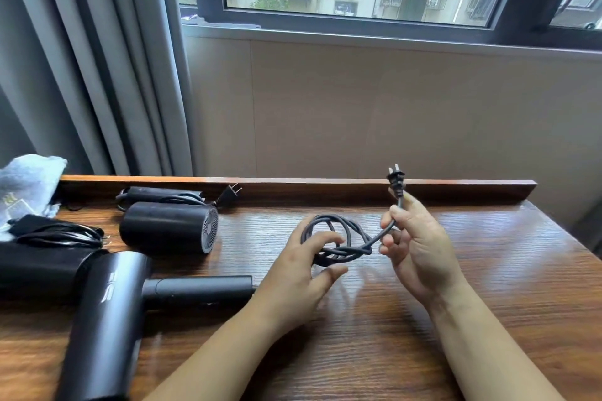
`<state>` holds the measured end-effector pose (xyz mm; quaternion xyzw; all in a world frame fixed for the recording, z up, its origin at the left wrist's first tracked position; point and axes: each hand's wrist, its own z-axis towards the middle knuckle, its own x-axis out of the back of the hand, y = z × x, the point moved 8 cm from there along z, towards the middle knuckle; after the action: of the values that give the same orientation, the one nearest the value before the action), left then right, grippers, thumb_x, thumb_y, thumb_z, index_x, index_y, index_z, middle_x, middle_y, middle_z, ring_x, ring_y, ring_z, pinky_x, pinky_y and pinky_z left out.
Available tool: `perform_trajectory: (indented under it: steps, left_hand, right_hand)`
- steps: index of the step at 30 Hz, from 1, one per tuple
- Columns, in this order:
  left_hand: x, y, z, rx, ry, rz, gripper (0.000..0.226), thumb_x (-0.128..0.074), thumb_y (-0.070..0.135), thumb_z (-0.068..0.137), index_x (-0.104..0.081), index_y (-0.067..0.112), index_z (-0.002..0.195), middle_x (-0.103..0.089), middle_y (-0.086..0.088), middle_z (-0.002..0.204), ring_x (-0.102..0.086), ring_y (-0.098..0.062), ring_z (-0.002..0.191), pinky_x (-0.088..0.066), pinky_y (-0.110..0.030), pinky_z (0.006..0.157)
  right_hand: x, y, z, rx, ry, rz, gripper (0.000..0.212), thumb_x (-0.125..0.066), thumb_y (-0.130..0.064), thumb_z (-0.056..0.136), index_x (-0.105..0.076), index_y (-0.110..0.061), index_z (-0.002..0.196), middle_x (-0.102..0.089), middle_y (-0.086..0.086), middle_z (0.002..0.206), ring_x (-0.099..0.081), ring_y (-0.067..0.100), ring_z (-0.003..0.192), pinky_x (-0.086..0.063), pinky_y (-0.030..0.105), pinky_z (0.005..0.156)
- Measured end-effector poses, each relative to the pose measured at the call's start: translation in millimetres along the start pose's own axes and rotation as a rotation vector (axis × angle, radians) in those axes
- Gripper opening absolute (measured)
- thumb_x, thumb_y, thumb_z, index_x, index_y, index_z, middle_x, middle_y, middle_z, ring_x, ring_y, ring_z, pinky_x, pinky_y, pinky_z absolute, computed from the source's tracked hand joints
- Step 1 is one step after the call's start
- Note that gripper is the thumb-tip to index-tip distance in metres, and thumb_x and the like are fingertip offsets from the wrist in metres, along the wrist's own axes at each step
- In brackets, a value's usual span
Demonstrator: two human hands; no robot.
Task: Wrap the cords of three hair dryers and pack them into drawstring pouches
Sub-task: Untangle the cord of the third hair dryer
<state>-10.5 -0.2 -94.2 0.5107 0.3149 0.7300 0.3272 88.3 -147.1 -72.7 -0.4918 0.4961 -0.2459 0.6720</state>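
A black hair dryer (110,309) lies on the wooden table (488,286) at the lower left, handle pointing right. Its dark cord (342,238) is looped into a coil in front of me. My left hand (303,273) holds the coil with fingers curled through the loops. My right hand (413,244) pinches the cord just below the plug (395,181), which sticks up. A second black dryer (169,226) lies behind with its rear grille facing right and its cord bundled. A third black dryer (35,264) lies at the far left with a coiled cord on top.
A pale grey pouch (26,185) lies at the table's far-left corner. A raised wooden lip (325,187) runs along the table's back edge. Grey curtains (97,58) hang at the left, with a window above the wall panel.
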Motion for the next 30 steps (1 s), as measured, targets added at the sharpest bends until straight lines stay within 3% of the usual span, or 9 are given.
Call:
perform_trajectory:
  steps: [3, 6, 8, 13, 17, 20, 22, 25, 30]
  left_hand:
    - [2, 1, 1, 0.029, -0.015, -0.079, 0.034, -0.075, 0.044, 0.083, -0.063, 0.038, 0.114, -0.041, 0.017, 0.134, -0.054, 0.002, 0.115, -0.046, -0.017, 0.097]
    - [6, 7, 0, 0.02, 0.02, -0.104, 0.029, -0.07, 0.045, 0.086, -0.065, 0.035, 0.113, -0.048, 0.019, 0.127, -0.053, 0.008, 0.112, -0.04, -0.006, 0.091]
    - [9, 10, -1, 0.022, 0.037, -0.131, 0.03, -0.063, 0.052, 0.085, -0.066, 0.036, 0.111, -0.053, 0.019, 0.123, -0.052, 0.01, 0.112, -0.036, -0.001, 0.088]
    - [8, -1, -2, 0.103, 0.065, -0.19, 0.041, -0.06, 0.068, 0.079, -0.066, 0.041, 0.109, -0.036, 0.018, 0.143, -0.038, 0.018, 0.127, -0.028, 0.005, 0.092]
    - [7, 1, -1, 0.109, 0.034, -0.277, 0.035, -0.062, 0.05, 0.082, -0.069, 0.032, 0.11, -0.05, 0.016, 0.132, -0.049, 0.012, 0.119, -0.037, -0.005, 0.093]
    - [8, 5, 0, 0.095, 0.017, -0.319, 0.043, -0.058, 0.057, 0.08, -0.069, 0.03, 0.111, -0.055, 0.014, 0.128, -0.051, 0.01, 0.117, -0.034, -0.002, 0.09]
    - [9, 3, 0, 0.11, 0.001, -0.355, 0.043, -0.056, 0.056, 0.08, -0.069, 0.028, 0.111, -0.056, 0.014, 0.128, -0.052, 0.01, 0.115, -0.037, -0.001, 0.087]
    - [8, 3, 0, 0.119, -0.006, -0.42, 0.04, -0.055, 0.053, 0.082, -0.069, 0.027, 0.109, -0.06, 0.011, 0.125, -0.055, 0.006, 0.113, -0.04, -0.003, 0.084]
    - [4, 1, -2, 0.165, -0.037, -0.487, 0.031, -0.058, 0.042, 0.087, -0.066, 0.024, 0.111, -0.067, 0.012, 0.11, -0.062, 0.0, 0.101, -0.048, -0.01, 0.079]
  right_hand:
    - [1, 2, 0, -0.047, -0.005, -0.03, 0.047, -0.045, -0.004, 0.099, -0.045, -0.022, 0.143, -0.059, 0.002, 0.07, -0.048, 0.008, 0.049, -0.045, 0.018, 0.043]
    - [-5, 2, 0, -0.084, -0.047, 0.03, 0.049, -0.06, -0.008, 0.091, -0.052, -0.021, 0.138, -0.072, 0.005, 0.089, -0.054, 0.008, 0.053, -0.051, 0.018, 0.046]
    - [-9, -1, 0, -0.072, -0.069, 0.088, 0.063, -0.079, -0.023, 0.076, -0.055, -0.014, 0.133, -0.072, 0.008, 0.102, -0.063, 0.01, 0.064, -0.056, 0.02, 0.055]
    - [-5, -4, 4, 0.02, -0.048, 0.139, 0.089, -0.096, -0.039, 0.053, -0.055, -0.015, 0.128, -0.069, 0.004, 0.096, -0.066, 0.01, 0.079, -0.057, 0.02, 0.071]
    - [6, -10, 6, 0.175, 0.055, 0.038, 0.071, -0.086, -0.023, 0.063, -0.049, -0.021, 0.124, -0.062, -0.003, 0.089, -0.059, 0.006, 0.077, -0.052, 0.017, 0.066]
    - [9, -17, 0, 0.32, 0.11, -0.163, 0.071, -0.088, -0.025, 0.065, -0.045, -0.026, 0.121, -0.06, 0.0, 0.088, -0.058, 0.01, 0.077, -0.051, 0.023, 0.067]
    - [9, -18, -2, 0.376, 0.116, -0.257, 0.062, -0.08, -0.006, 0.075, -0.041, -0.024, 0.119, -0.057, 0.005, 0.089, -0.058, 0.011, 0.076, -0.052, 0.026, 0.069]
    - [1, -17, -2, 0.409, 0.06, -0.327, 0.06, -0.073, 0.01, 0.077, -0.04, -0.023, 0.114, -0.054, 0.006, 0.084, -0.056, 0.012, 0.074, -0.051, 0.024, 0.066]
    - [0, -7, 2, 0.361, -0.004, -0.362, 0.058, -0.075, 0.006, 0.077, -0.042, -0.023, 0.115, -0.058, 0.0, 0.078, -0.059, 0.013, 0.072, -0.053, 0.029, 0.064]
